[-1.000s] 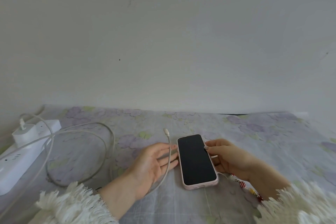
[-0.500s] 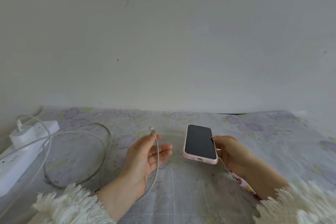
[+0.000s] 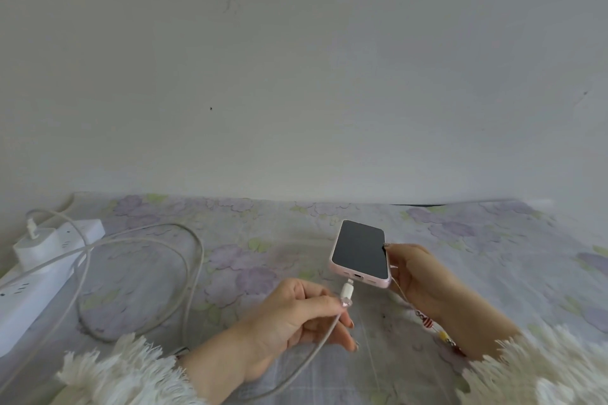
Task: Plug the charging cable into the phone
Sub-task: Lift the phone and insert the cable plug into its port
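A phone in a pink case, dark screen up, is lifted above the bed with its charging port facing me. My right hand grips its right edge. My left hand pinches the white charging cable just behind its plug. The plug tip points at the port and sits a little short of it. The cable runs back under my left wrist and loops across the sheet to the left.
A white power strip with a white charger brick lies at the left edge. A beaded charm strap hangs below my right wrist. The floral sheet meets a plain wall behind.
My left hand has carried the plug from the left across to just below the phone's port. My right hand has tilted the phone so that the port faces me.
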